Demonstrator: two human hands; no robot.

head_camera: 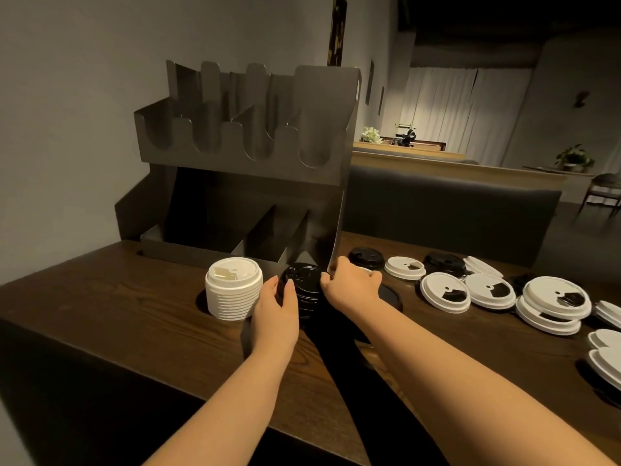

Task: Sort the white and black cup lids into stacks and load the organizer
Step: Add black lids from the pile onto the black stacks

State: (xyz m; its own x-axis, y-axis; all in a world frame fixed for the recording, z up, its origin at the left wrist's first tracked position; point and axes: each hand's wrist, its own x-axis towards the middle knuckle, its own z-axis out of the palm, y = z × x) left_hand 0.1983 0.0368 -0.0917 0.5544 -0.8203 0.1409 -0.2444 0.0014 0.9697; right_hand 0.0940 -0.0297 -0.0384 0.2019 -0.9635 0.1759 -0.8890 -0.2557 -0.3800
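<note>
A stack of black lids (304, 284) stands on the wooden table (141, 317) in front of the dark organizer (245, 156). My left hand (275, 311) grips the stack's left side. My right hand (353, 284) holds its right side with curled fingers. A tall stack of white lids (233, 289) stands just left of my left hand. Loose white lids (445, 292) and black lids (366, 257) lie scattered to the right. The organizer's lower bins and upper slots hold nothing visible.
More white lids (552, 302) pile up toward the table's right edge. A padded bench back (447, 203) runs behind the table. The wall stands close on the left behind the organizer.
</note>
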